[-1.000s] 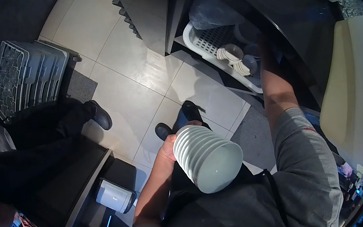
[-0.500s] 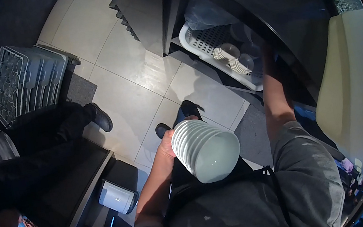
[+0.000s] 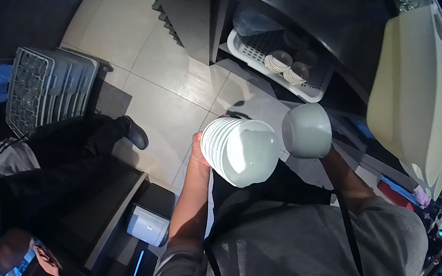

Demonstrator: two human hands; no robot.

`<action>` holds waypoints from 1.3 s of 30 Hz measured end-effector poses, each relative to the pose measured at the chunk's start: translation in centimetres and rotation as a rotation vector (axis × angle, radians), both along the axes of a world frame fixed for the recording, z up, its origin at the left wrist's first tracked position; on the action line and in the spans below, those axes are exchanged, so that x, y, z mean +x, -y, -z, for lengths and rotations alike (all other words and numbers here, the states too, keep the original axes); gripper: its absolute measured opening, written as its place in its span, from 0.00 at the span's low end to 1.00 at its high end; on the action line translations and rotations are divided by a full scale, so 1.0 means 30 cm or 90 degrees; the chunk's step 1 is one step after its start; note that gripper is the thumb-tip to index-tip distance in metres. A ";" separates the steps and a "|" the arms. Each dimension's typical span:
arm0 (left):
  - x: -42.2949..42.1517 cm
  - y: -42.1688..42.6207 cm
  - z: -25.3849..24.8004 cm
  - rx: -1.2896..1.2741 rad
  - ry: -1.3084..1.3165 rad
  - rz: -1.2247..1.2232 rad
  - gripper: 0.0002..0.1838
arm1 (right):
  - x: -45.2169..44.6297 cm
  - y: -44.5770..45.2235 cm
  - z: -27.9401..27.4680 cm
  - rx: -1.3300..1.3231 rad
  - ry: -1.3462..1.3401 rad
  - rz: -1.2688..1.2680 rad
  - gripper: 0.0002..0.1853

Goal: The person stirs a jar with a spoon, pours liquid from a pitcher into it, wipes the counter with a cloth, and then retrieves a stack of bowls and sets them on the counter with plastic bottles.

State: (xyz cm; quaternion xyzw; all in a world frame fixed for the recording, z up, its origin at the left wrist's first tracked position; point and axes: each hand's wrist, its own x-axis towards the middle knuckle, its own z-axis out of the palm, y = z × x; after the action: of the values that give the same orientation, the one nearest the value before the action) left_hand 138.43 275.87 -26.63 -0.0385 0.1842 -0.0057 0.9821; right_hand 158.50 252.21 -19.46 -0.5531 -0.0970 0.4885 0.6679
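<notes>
My left hand (image 3: pixel 198 152) is closed around the left side of a stack of white bowls (image 3: pixel 249 153), tilted so that the top bowl's inside faces up toward me. To the right of the stack, a separate pale bowl (image 3: pixel 308 131) is held up by my right arm. My right hand lies hidden behind that bowl, and only the wrist and forearm show below it. A narrow gap separates the bowl from the stack.
A white basket (image 3: pixel 314 90) with small stacked cups (image 3: pixel 280 61) sits on the shelf under the dark counter. Grey crates (image 3: pixel 54 86) stand at the left, near a co-worker's leg and shoe (image 3: pixel 136 133). A cream-coloured bin (image 3: pixel 416 90) is at the right.
My right arm has come back from the basket shelf, and a single bowl now shows with it beside the stack. The stack has risen slightly in view and tilted.
</notes>
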 end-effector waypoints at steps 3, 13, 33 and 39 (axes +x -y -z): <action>-0.008 -0.011 -0.099 0.040 0.002 -0.012 0.37 | -0.007 -0.019 -0.153 0.058 -0.092 0.001 0.24; 0.014 -0.001 -0.373 0.124 -0.009 0.030 0.44 | -0.087 -0.263 -0.778 -0.224 0.446 -0.120 0.09; 0.130 0.260 -0.544 0.303 0.195 0.765 0.44 | -0.884 0.188 -0.866 -0.188 0.098 0.370 0.27; 0.036 0.701 -0.588 0.291 0.332 1.008 0.42 | -1.300 0.419 -0.841 -0.148 0.072 0.673 0.27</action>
State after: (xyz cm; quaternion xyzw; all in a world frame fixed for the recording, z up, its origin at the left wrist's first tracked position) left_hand 139.51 254.84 -8.99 0.3019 -0.0781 -0.6600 0.6835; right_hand 119.50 239.65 5.78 -0.6220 0.2137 0.0630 0.7506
